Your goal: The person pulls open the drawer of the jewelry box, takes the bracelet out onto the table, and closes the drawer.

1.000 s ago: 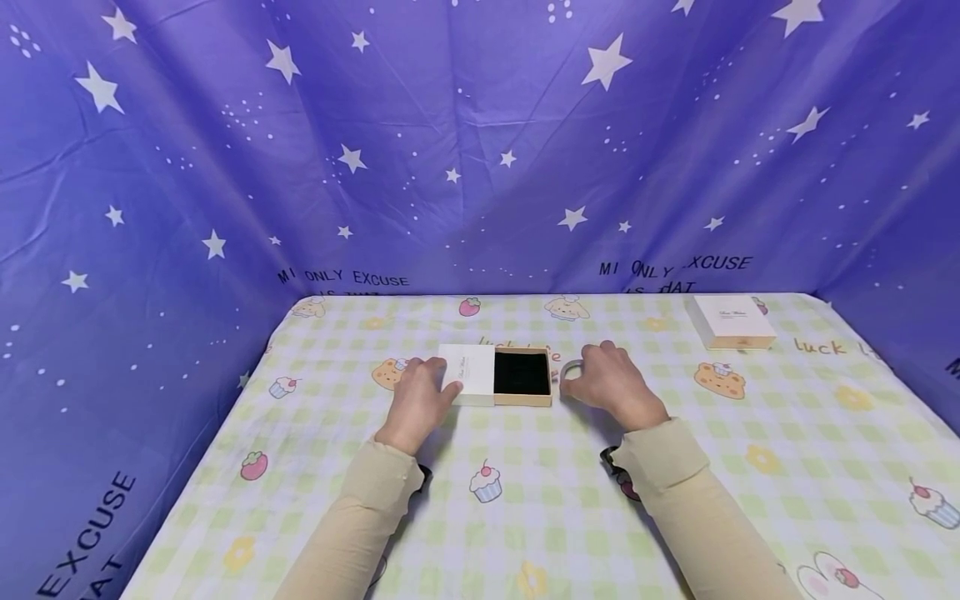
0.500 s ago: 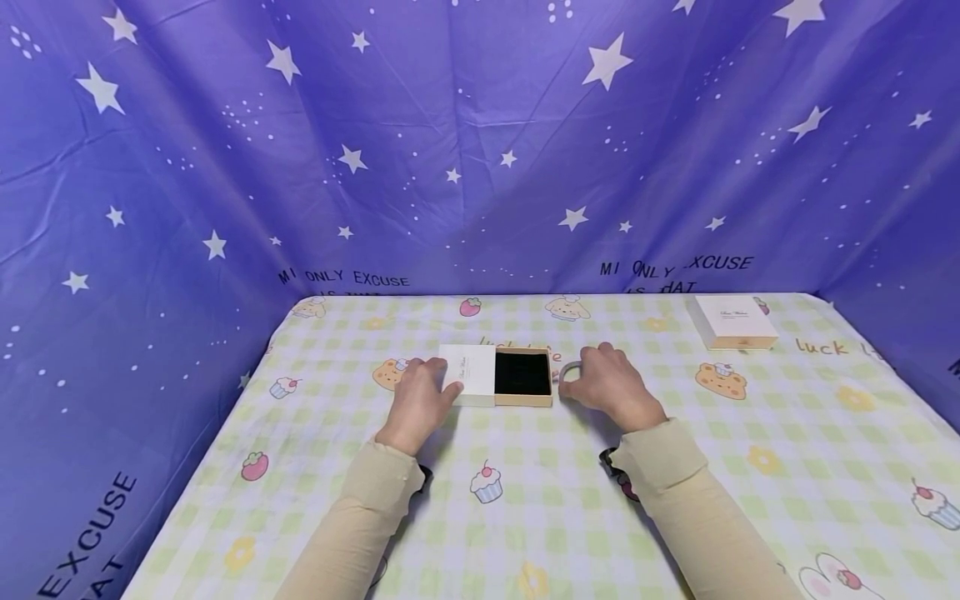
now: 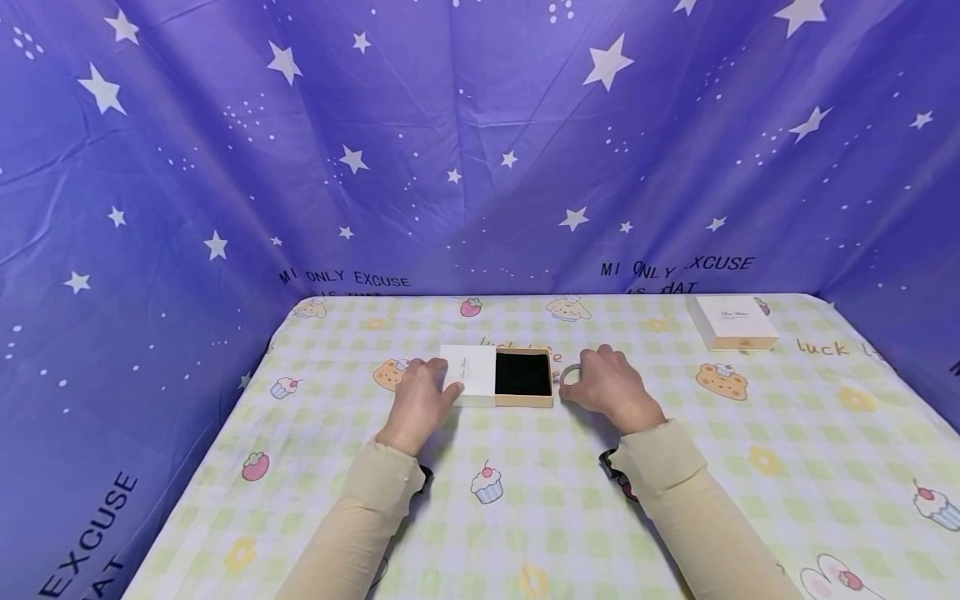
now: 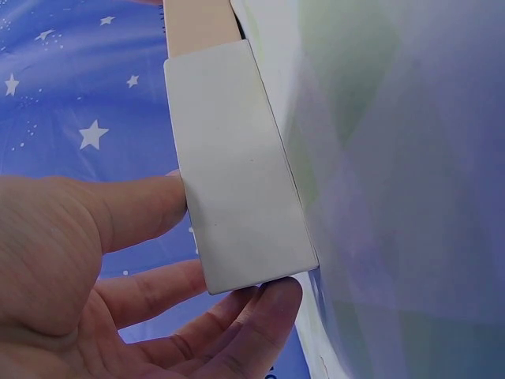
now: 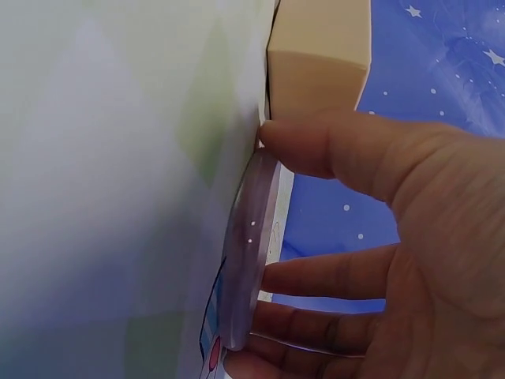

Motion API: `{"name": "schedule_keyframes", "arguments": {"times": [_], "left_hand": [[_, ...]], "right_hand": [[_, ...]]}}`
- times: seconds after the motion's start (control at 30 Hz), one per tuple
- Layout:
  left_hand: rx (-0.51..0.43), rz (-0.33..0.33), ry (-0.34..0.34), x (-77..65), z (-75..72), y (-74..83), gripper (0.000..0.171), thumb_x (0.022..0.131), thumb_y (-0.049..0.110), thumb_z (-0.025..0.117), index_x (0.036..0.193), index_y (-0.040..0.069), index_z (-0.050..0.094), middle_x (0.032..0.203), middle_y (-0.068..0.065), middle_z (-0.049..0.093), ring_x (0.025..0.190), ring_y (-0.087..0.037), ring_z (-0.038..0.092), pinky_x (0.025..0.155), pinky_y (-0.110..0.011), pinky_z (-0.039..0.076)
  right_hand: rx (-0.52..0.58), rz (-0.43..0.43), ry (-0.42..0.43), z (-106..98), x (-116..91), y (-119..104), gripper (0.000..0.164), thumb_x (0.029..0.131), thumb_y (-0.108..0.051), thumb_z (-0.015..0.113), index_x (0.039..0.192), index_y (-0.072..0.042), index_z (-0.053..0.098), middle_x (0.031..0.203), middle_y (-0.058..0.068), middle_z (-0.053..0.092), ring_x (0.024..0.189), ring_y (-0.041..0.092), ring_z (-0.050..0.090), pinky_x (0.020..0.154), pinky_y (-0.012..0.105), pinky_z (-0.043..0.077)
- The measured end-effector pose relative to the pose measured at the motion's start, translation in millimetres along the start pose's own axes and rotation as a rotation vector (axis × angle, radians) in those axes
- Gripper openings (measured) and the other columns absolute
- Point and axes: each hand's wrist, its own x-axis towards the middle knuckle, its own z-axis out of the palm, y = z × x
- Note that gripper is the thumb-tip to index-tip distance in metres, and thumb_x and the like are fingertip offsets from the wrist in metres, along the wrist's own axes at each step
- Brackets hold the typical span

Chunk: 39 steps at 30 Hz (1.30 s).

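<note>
A white slide-out gift box [image 3: 474,371] lies on the tablecloth, its tan drawer [image 3: 522,401] pulled part way out to the right. Black padding [image 3: 522,372] fills the exposed part of the drawer. My left hand [image 3: 420,404] holds the white sleeve at its left end, thumb along the upper edge and fingers round the end in the left wrist view. Just right of the drawer, my right hand [image 3: 611,387] grips a smooth, pale greyish bangle [image 5: 251,245] that lies flat on the cloth. The thumb is at one side of the ring and the fingers are at the other, covering much of it.
A second white and tan box [image 3: 735,323], closed, stands at the back right of the table. The checked tablecloth [image 3: 487,550] has printed cupcakes and bears. A purple star-patterned curtain [image 3: 465,125] hangs behind the table and along both sides.
</note>
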Motion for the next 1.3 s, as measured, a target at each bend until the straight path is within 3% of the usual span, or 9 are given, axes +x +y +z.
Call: {"name": "schedule_keyframes", "arguments": {"times": [0.73, 1.1, 1.3], "left_hand": [[0.013, 0.026, 0.009, -0.4, -0.2, -0.2, 0.043, 0.084, 0.021, 0.074, 0.118, -0.002, 0.064, 0.11, -0.022, 0.06, 0.103, -0.035, 0.057, 0.089, -0.047, 0.046], [0.01, 0.023, 0.01, -0.5, -0.2, -0.5, 0.043, 0.083, 0.021, 0.074, 0.118, -0.002, 0.064, 0.11, -0.022, 0.06, 0.102, -0.035, 0.058, 0.089, -0.046, 0.047], [0.007, 0.025, 0.012, 0.1, 0.4, -0.8, 0.042, 0.083, 0.02, 0.074, 0.118, -0.002, 0.064, 0.11, -0.023, 0.06, 0.102, -0.035, 0.058, 0.089, -0.047, 0.046]], "right_hand": [[-0.03, 0.008, 0.008, 1.3, -2.4, -1.2, 0.044, 0.076, -0.036, 0.074, 0.095, 0.0, 0.059, 0.089, 0.016, 0.048, 0.081, 0.033, 0.047, 0.06, 0.043, 0.042], [-0.037, 0.004, -0.001, -2.9, -4.0, -1.6, 0.053, 0.079, -0.041, 0.073, 0.107, 0.001, 0.059, 0.094, 0.016, 0.052, 0.081, 0.031, 0.049, 0.062, 0.043, 0.042], [-0.001, -0.053, 0.026, -4.9, -3.6, -0.1, 0.052, 0.081, -0.03, 0.069, 0.121, 0.002, 0.057, 0.106, 0.02, 0.055, 0.091, 0.034, 0.053, 0.069, 0.047, 0.046]]}}
